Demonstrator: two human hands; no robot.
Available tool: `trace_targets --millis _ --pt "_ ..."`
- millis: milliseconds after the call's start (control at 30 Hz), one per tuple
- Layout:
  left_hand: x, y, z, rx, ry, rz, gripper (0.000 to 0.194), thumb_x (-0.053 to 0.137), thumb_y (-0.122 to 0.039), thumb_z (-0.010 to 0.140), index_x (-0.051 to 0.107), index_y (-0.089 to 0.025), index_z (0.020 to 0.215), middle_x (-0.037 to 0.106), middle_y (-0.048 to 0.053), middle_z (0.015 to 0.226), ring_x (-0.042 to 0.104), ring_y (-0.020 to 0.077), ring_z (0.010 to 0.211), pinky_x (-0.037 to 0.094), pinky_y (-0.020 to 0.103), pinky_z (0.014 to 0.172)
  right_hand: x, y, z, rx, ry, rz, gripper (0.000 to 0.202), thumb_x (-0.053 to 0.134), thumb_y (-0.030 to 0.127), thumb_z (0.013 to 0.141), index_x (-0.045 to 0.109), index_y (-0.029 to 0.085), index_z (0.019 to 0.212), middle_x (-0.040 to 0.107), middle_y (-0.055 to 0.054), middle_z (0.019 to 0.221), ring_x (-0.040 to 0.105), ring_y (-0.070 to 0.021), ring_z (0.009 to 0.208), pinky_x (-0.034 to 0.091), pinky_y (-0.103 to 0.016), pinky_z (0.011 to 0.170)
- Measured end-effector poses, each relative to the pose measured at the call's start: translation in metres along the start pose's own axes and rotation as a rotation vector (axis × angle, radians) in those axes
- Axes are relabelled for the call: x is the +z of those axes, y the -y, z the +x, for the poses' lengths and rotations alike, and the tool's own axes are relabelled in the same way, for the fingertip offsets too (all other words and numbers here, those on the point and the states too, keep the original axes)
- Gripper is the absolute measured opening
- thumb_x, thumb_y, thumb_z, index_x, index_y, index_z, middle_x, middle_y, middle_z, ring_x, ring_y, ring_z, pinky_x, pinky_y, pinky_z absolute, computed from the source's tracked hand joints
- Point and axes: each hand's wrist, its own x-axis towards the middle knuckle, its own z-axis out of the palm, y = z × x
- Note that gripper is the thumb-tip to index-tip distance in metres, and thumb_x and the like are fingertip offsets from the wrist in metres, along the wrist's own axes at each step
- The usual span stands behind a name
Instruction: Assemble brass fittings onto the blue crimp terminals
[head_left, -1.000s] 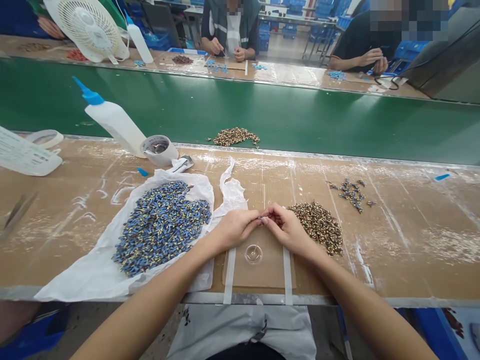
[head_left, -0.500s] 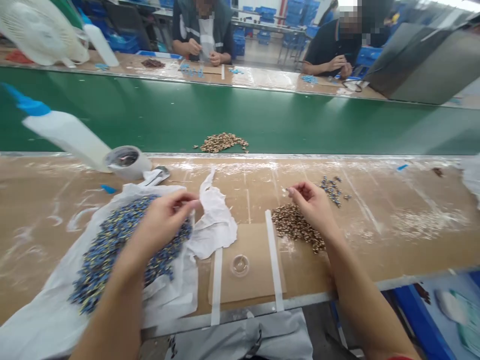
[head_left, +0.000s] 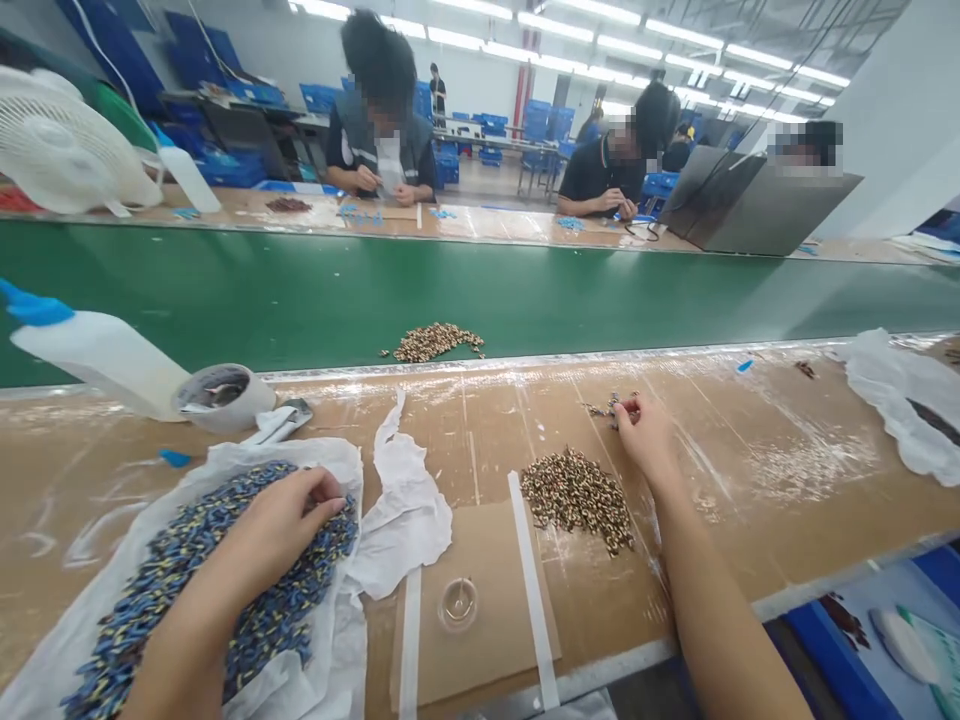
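My left hand (head_left: 296, 515) is over the right part of a heap of small blue-and-yellow pieces (head_left: 187, 560), thumb and fingertips close together; whatever lies between them is hidden. That heap rests on a crumpled white sheet (head_left: 345, 650). Farther right, my right hand (head_left: 643, 435) reaches down to a few small bluish pieces (head_left: 600, 410) on the table, its fingers pinched. I cannot make out what is in the pinch. Just left of my right forearm is a pile of small brown-and-tan pieces (head_left: 577, 495). A small round clear dish (head_left: 458, 604) sits on a taped cardboard sheet (head_left: 495, 560).
A torn white sheet piece (head_left: 405, 500) lies between heap and cardboard. At the left are a tape roll (head_left: 225, 395) and a blue-capped bottle (head_left: 105, 360). Beyond the table runs a green belt (head_left: 600, 300) carrying another brown pile (head_left: 435, 342). Other people (head_left: 382, 130) sit across.
My right hand has moved away from above the brown pile to the scattered bluish pieces. My left hand has come down onto the blue-and-yellow heap. The camera has tilted up.
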Motion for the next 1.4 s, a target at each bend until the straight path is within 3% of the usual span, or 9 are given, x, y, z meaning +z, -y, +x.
trace_targets --millis 200,367,467,600,733,833,1033,1200,1400 --pt "0.000 0.009 -0.006 -0.004 -0.018 -0.005 0.024 0.053 -0.043 0.078 0.060 -0.021 0.073 0.067 0.003 0.075 0.063 0.0233 0.074 0.046 0.030 0.068 0.021 0.024 -0.013 -0.166 0.024 0.110 0.028 0.047 0.042 0.090 0.060 0.018 0.081 0.062 -0.010 0.087 0.058 -0.0257 0.083 0.044 -0.039 0.079" --pt "-0.028 -0.008 0.008 0.005 -0.273 -0.047 0.038 0.048 -0.054 0.086 0.065 -0.020 0.089 0.071 0.006 0.088 0.066 0.0248 0.083 0.051 0.032 0.073 0.034 0.040 -0.027 -0.256 0.102 0.217 0.029 0.042 0.040 0.095 0.061 0.018 0.089 0.065 -0.012 0.091 0.061 -0.0261 0.087 0.048 -0.039 0.080" --pt "-0.033 -0.023 0.057 0.207 -0.280 -0.011 0.045 0.043 -0.053 0.091 0.063 -0.019 0.111 0.067 0.010 0.118 0.061 0.0268 0.112 0.049 0.038 0.096 0.049 0.059 -0.014 -0.320 0.202 0.269 0.031 0.040 0.039 0.097 0.061 0.018 0.104 0.068 -0.012 0.104 0.064 -0.0245 0.096 0.051 -0.038 0.085" --pt "-0.008 -0.041 0.143 0.218 -0.288 0.040 0.052 0.051 -0.044 0.089 0.053 -0.016 0.134 0.050 0.015 0.145 0.042 0.0293 0.138 0.034 0.045 0.114 0.091 0.096 0.035 -0.405 0.319 0.275 0.040 0.042 0.037 0.096 0.055 0.017 0.129 0.062 -0.014 0.130 0.057 -0.0241 0.122 0.045 -0.040 0.103" --pt "0.029 -0.057 0.216 0.105 -0.336 0.059 0.062 0.051 -0.046 0.092 0.044 -0.014 0.144 0.036 0.024 0.154 0.038 0.0397 0.140 0.033 0.057 0.111 0.146 0.130 0.084 -0.404 0.352 0.226 0.048 0.043 0.036 0.096 0.049 0.013 0.138 0.051 -0.019 0.144 0.044 -0.0280 0.138 0.035 -0.045 0.113" --pt "0.047 -0.073 0.262 0.120 -0.372 0.057 0.063 0.046 -0.050 0.095 0.040 -0.017 0.147 0.028 0.021 0.159 0.034 0.0395 0.143 0.028 0.057 0.114 0.184 0.150 0.108 -0.404 0.355 0.201 0.049 0.041 0.036 0.098 0.048 0.014 0.140 0.047 -0.019 0.148 0.041 -0.0291 0.140 0.031 -0.047 0.115" --pt "0.067 -0.106 0.332 0.300 -0.361 0.014 0.044 0.052 -0.038 0.097 0.051 -0.021 0.138 0.042 0.014 0.151 0.043 0.0312 0.136 0.035 0.054 0.113 0.225 0.175 0.145 -0.426 0.367 0.214 0.044 0.033 0.034 0.101 0.053 0.015 0.137 0.050 -0.015 0.148 0.040 -0.0261 0.141 0.028 -0.045 0.117" --pt "0.082 -0.122 0.340 0.397 -0.346 -0.076 0.034 0.058 -0.034 0.096 0.058 -0.017 0.125 0.058 0.011 0.129 0.060 0.0236 0.112 0.053 0.046 0.095 0.218 0.171 0.151 -0.406 0.382 0.267 0.035 0.040 0.034 0.102 0.058 0.019 0.129 0.061 -0.012 0.133 0.057 -0.0229 0.122 0.043 -0.044 0.106" --pt "0.099 -0.139 0.297 0.438 -0.314 -0.165 0.032 0.057 -0.034 0.096 0.058 -0.017 0.123 0.059 0.011 0.126 0.061 0.0222 0.107 0.054 0.044 0.091 0.184 0.150 0.119 -0.334 0.391 0.293 0.029 0.057 0.036 0.096 0.061 0.017 0.119 0.063 -0.009 0.120 0.064 -0.0203 0.103 0.055 -0.042 0.089"
